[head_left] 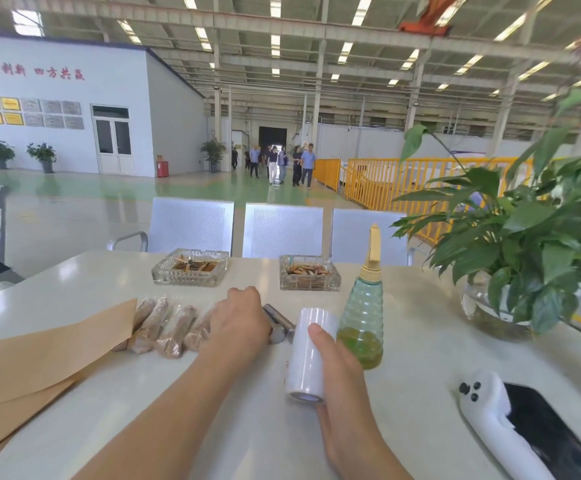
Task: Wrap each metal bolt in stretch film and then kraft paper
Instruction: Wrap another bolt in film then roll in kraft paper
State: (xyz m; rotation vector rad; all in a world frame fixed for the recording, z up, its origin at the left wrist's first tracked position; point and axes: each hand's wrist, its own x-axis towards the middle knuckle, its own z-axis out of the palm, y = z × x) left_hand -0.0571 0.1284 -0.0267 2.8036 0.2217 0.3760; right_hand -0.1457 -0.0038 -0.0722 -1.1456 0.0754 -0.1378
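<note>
A bare grey metal bolt [279, 323] lies on the white table [420, 341] near its middle. My left hand [238, 320] rests palm down over the bolt's left part, and whether its fingers close round it is hidden. My right hand [337, 375] grips a white roll of stretch film [311, 351], held upright just right of the bolt. Several bolts wrapped in film [164, 327] lie in a row left of my left hand. Sheets of brown kraft paper [39, 362] cover the table's left side and overlap the leftmost wrapped bolt.
Two glass ashtrays [190, 268] [309, 273] stand at the table's far edge. A green squeeze bottle [363, 317] stands right beside the film roll. A potted plant [510, 258] in a glass bowl fills the right side. A white handle with a phone [524, 431] lies at the near right.
</note>
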